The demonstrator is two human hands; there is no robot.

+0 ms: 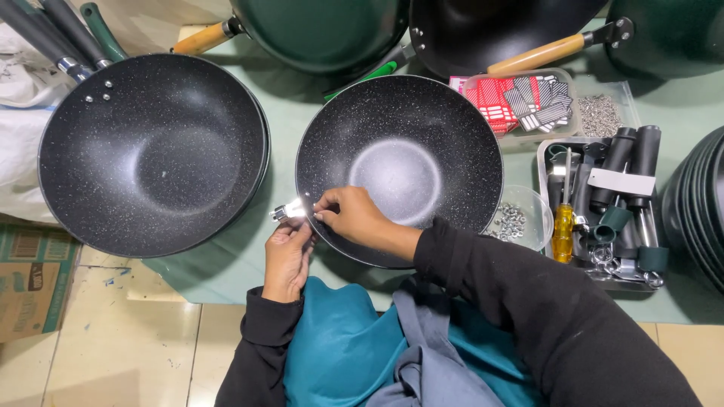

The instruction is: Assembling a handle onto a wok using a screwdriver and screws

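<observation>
Left hand point(286, 256) pinching a small shiny metal fitting point(289, 212) against the near-left rim of the black speckled non-stick wok point(400, 162). Right hand point(351, 218) gripping that rim from inside, fingertips at the fitting. Beyond right, clear bowl of small metal nuts point(520, 218), yellow-handled screwdriver point(563, 226).

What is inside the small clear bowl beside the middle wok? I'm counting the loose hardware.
The clear bowl holds a heap of small silvery nuts. The wok's rim covers the bowl's left edge, so anything there is hidden.

wok point(400, 151) centre | second wok point(151, 151) to its left | bowl of nuts point(520, 218) right | tool tray point(603, 207) further right
</observation>
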